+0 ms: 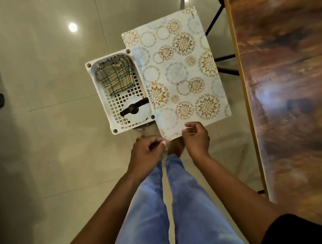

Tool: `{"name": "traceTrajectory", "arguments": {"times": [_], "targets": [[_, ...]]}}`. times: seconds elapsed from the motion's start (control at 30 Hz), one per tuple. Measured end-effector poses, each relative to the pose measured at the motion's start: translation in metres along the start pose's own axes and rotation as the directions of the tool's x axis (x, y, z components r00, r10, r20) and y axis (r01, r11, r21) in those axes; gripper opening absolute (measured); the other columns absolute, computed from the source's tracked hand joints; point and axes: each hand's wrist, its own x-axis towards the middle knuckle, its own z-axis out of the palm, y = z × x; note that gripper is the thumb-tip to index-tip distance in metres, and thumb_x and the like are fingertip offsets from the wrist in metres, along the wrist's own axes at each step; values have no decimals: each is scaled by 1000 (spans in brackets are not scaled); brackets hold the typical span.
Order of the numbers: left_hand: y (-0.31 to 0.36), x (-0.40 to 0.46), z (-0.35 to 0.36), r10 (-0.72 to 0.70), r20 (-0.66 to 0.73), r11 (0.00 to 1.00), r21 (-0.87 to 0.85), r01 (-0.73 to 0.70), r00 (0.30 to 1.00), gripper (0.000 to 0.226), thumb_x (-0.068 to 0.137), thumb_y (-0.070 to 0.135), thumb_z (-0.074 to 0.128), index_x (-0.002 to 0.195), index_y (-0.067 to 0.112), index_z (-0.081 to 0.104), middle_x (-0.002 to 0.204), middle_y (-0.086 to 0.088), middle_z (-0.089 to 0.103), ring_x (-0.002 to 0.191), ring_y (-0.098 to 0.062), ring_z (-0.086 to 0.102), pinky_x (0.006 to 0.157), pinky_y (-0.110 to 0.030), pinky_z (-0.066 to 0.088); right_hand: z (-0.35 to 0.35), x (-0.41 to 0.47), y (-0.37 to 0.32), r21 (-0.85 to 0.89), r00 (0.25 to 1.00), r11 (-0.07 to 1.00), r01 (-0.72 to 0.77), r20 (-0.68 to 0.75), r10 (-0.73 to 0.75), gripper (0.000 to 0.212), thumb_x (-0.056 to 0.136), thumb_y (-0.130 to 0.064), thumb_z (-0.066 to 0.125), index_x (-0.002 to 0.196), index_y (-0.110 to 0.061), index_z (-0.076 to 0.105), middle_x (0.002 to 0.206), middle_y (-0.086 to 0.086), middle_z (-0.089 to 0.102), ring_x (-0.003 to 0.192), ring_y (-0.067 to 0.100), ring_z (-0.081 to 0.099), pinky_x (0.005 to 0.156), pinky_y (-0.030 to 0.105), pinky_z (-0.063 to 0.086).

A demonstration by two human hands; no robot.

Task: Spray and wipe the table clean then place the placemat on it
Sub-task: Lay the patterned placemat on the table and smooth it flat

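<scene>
Patterned placemat (176,74) just beyond right hand (196,138); left hand (147,151) beside

A white basket (98,72) sat on the tiled floor (39,65), blue-jeaned legs (152,213) standing just below it.

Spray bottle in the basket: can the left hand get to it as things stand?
Probably yes. The spray bottle stands upright at the near end of the open-topped white basket, nothing over it. The left hand hovers just short of the basket, fingers loosely curled, seemingly empty. The placemat lies beside the basket, not across it.
</scene>
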Motion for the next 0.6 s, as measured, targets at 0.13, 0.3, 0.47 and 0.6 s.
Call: {"name": "traceTrajectory", "arguments": {"times": [0.13, 0.3, 0.47, 0.6], "targets": [[-30, 41, 14, -325, 122, 942, 129, 310, 938, 21, 96, 19, 68, 76, 27, 73, 68, 13, 69, 70, -10, 65, 71, -25, 52, 7, 28, 26, 169, 927, 922, -348, -86, 366, 36, 86, -28, 77, 111, -18, 52, 106, 4, 64, 93, 26, 65, 79, 40, 56], [-89, 110, 32, -495, -16, 869, -27, 494, 869, 68, 58, 66, 68, 99, 12, 74, 101, -9, 77, 97, -32, 72, 95, -41, 59, 17, 59, 31, 509, 761, 591, -626, 230, 607, 55, 84, -20, 81, 128, -6, 51, 108, 12, 63, 85, 22, 62, 64, 34, 50], [-94, 138, 55, -469, -72, 870, -207, 447, 880, 30, 70, 48, 66, 92, 29, 75, 107, -5, 81, 102, -31, 76, 99, -54, 61, 22, 84, 36, 586, 718, 446, -676, 390, 576, 42, 88, -13, 72, 129, -10, 63, 110, 11, 72, 100, 30, 69, 92, 47, 56], [-92, 146, 65, -479, -113, 853, -296, 430, 871, 14, 75, 35, 66, 84, 29, 74, 101, -5, 79, 100, -35, 76, 98, -57, 61, 19, 92, 35, 608, 718, 419, -675, 411, 562, 36, 96, -10, 64, 131, -9, 60, 108, 12, 71, 92, 28, 68, 98, 45, 52]]}}
